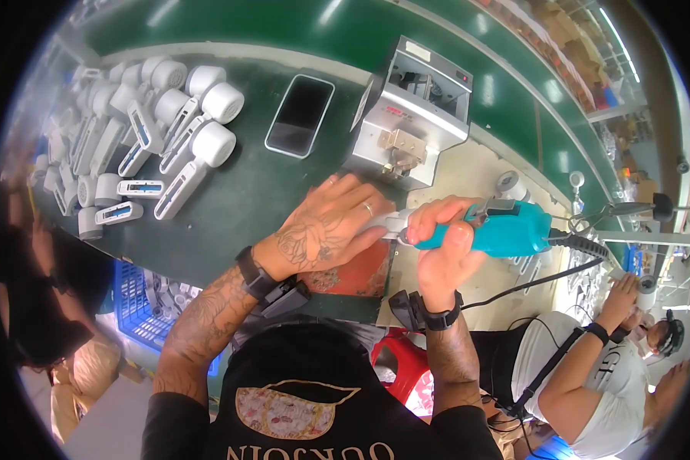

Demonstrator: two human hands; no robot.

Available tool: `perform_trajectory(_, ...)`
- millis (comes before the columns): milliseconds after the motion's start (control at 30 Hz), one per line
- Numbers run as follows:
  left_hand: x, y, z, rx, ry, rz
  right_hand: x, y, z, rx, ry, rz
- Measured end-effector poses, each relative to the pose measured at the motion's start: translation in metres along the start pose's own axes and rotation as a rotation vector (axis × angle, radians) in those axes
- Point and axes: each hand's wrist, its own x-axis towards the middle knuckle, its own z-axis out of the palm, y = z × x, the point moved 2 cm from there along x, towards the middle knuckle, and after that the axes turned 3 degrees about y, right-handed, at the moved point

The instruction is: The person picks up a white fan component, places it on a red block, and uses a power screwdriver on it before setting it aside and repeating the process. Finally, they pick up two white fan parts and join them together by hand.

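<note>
My left hand (331, 224) is closed around a white-grey appliance piece (395, 221), and the back of the hand hides most of it. My right hand (446, 241) grips a teal electric screwdriver (517, 230), whose tip end points left at the piece. Whether the tip touches a screw is too small to tell. Both hands are over the edge of a worn red mat (353, 270). To the left lie several white hand-held appliances (184, 172) with round heads and slim handles, some handles open with blue inside.
A phone (300, 115) lies on the green table. Beyond my hands stands a grey metal machine (414, 149). The screwdriver's black cable (540, 284) runs right. A blue crate (134, 307) holding parts stands below left. A co-worker (590, 376) sits at right; another person is at left.
</note>
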Motion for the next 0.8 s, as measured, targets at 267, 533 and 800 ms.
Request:
perform_trajectory(267, -0.001, -0.001, -0.012, 0.016, 0.051, -0.001, -0.005, 0.012, 0.005, -0.016, 0.047, -0.027)
perform_trajectory(533, -0.044, 0.027, 0.018, 0.403, 0.147, 0.342, -0.031, -0.042, -0.024, 0.32, 0.226, -0.056)
perform_trajectory(800, -0.132, -0.017, -0.131, 0.093, 0.712, -0.491, -0.058, -0.059, -0.028, 0.123, 0.422, -0.062)
